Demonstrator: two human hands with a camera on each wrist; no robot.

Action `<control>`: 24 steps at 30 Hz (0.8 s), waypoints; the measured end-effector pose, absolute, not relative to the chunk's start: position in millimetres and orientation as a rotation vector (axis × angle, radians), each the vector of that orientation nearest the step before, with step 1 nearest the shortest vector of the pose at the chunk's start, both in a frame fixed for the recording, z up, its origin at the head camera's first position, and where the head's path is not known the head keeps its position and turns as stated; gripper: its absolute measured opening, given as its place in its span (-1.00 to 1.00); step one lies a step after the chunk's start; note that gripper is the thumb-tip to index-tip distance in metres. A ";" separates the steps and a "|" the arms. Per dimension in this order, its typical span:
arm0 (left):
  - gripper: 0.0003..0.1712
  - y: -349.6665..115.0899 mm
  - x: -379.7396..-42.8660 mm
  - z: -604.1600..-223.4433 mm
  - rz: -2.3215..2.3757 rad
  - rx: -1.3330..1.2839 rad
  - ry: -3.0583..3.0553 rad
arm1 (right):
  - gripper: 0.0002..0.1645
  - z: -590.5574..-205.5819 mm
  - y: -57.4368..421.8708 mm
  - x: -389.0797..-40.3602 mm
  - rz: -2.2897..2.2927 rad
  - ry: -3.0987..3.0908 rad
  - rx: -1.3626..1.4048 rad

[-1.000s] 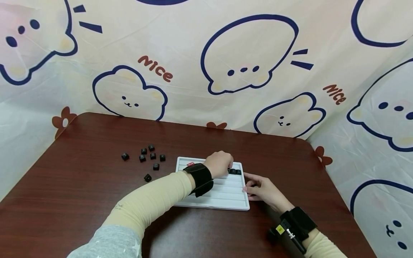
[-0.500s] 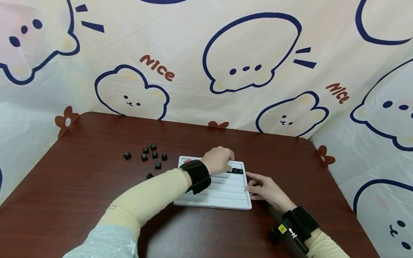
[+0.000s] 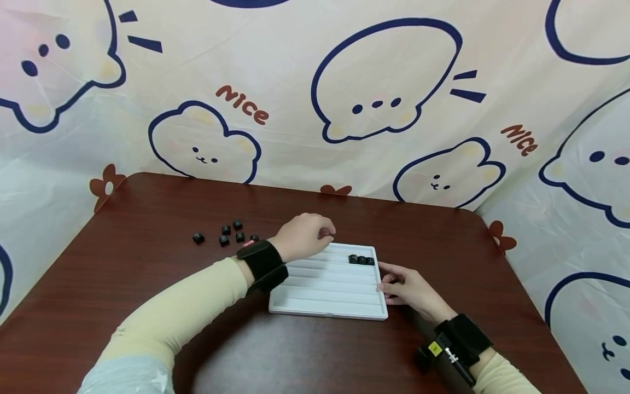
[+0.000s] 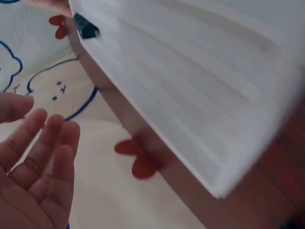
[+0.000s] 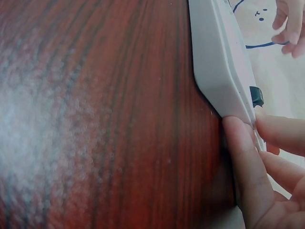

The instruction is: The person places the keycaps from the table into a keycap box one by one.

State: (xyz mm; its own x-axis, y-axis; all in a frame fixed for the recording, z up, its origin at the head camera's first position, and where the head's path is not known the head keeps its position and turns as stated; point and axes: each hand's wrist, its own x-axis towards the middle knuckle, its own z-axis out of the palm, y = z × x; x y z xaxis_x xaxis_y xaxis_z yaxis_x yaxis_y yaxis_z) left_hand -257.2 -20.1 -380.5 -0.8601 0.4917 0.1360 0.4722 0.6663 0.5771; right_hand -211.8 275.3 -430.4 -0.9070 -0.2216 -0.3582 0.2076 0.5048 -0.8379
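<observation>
A white tray (image 3: 327, 300) with long parallel ridges lies on the table. Three small black blocks (image 3: 361, 260), shaped like keycaps, sit side by side at the right end of its far row. My left hand (image 3: 302, 236) hovers over the tray's far left corner. In the left wrist view its fingers (image 4: 62, 176) are loosely bent and hold nothing. My right hand (image 3: 410, 290) rests against the tray's right edge. The right wrist view has its thumb (image 5: 240, 138) and forefinger touching the tray's side near the corner.
Several loose black blocks (image 3: 226, 230) lie scattered on the brown table (image 3: 147, 257) left of the tray; my left forearm hides part of that area. A patterned cloth (image 3: 285, 158) hangs behind the table and along its sides.
My left hand has come away from the three blocks in the far row and moved left, uncovering them. My right hand stays at the tray's edge.
</observation>
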 end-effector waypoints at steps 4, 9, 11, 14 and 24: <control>-0.77 -42.1 -254.5 -379.5 1.002 0.856 2.843 | -0.20 -431.5 274.4 -211.9 -1.377 2.324 0.004; -0.77 -73.0 -248.8 -380.7 1.049 0.898 2.820 | -0.22 -432.0 274.8 -212.7 -1.372 2.327 0.015; -0.76 -87.0 -245.9 -382.8 1.045 0.917 2.813 | -0.22 -431.9 274.9 -213.4 -1.372 2.325 0.017; -0.76 -109.0 -241.8 -388.9 1.011 0.937 2.815 | -0.22 -432.4 275.1 -214.1 -1.379 2.314 0.013; -0.77 -172.5 -234.4 -412.0 0.879 0.945 2.783 | -0.21 -432.3 275.7 -213.8 -1.373 2.315 0.001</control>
